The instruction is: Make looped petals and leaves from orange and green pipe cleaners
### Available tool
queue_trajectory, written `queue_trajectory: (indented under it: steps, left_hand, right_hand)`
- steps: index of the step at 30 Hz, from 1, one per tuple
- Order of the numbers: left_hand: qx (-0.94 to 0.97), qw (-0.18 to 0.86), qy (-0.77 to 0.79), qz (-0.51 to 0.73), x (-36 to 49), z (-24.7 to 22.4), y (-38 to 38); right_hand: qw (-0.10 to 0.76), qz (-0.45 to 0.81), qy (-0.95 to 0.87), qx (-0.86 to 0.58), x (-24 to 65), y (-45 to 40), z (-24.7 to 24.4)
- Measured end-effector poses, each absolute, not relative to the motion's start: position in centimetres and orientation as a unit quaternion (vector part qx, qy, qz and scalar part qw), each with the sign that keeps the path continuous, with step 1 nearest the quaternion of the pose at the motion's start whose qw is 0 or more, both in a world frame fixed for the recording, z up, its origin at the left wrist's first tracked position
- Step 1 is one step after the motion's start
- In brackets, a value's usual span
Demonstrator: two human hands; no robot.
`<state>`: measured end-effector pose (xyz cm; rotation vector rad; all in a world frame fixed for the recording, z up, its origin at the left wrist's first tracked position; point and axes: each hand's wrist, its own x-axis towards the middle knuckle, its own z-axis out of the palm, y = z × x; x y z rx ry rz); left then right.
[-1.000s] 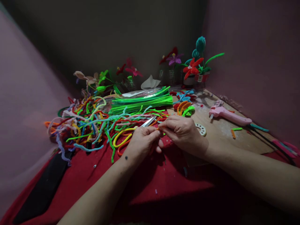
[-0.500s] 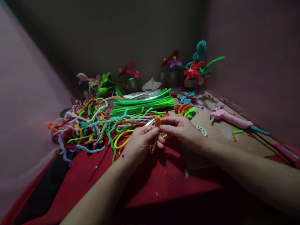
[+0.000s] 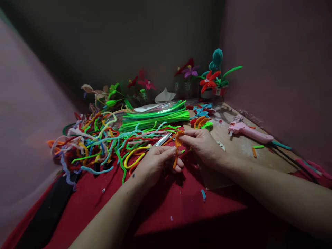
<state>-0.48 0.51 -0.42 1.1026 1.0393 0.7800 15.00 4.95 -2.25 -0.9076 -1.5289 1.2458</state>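
Note:
A bent orange pipe cleaner (image 3: 177, 139) is between my two hands, its upper part looped and a tail hanging down. My right hand (image 3: 203, 143) pinches the loop with thumb and index finger. The tail runs past the thumb of my left hand (image 3: 155, 160), whose curled fingers close around it; the exact contact is partly hidden. Just beyond the left hand lie scissors (image 3: 135, 154) with yellow handles and bare blades. Loose coloured pipe cleaners (image 3: 103, 138) are heaped to the left, and a bundle of green pipe cleaners (image 3: 155, 117) lies behind.
A pink glue gun (image 3: 251, 132) rests on a brown board (image 3: 241, 159) at the right, its black cord trailing off. Folded orange pieces (image 3: 201, 122) lie behind my right hand. Pipe-cleaner flowers (image 3: 209, 81) stand at the back. A red cloth (image 3: 155, 214) covers the table.
The upper orange part has turned and opened into a loop, as my right hand shifts slightly from the left thumb. More of the scissors shows. The whole view has moved slightly.

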Motion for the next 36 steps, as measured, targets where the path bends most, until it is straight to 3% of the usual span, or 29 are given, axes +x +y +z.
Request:
queue_trajectory:
  steps: [7, 13, 21, 31, 36]
  left_hand:
    - [0.457, 0.663, 0.464, 0.368, -0.6, -1.3, 0.7]
    - [0.471, 0.654, 0.451, 0.382, -0.7, -1.7, 0.9]
    - [0.450, 0.680, 0.421, 0.398, -0.6, -1.3, 1.0]
    - [0.441, 0.682, 0.435, 0.388, -0.8, -1.6, 1.2]
    - [0.522, 0.550, 0.527, 0.384, 0.0, -1.3, 0.8]
  right_hand:
    - [0.456, 0.507, -0.631, -0.370, 15.0, 4.8, -1.8]
    - [0.404, 0.678, -0.538, -0.297, 14.4, 4.4, -2.3]
    - [0.381, 0.762, -0.461, -0.249, 14.4, 4.5, -2.4]
    - [0.385, 0.738, -0.470, -0.293, 14.4, 4.6, -2.8]
    - [0.417, 0.690, -0.478, -0.349, 14.1, 4.2, -2.7]
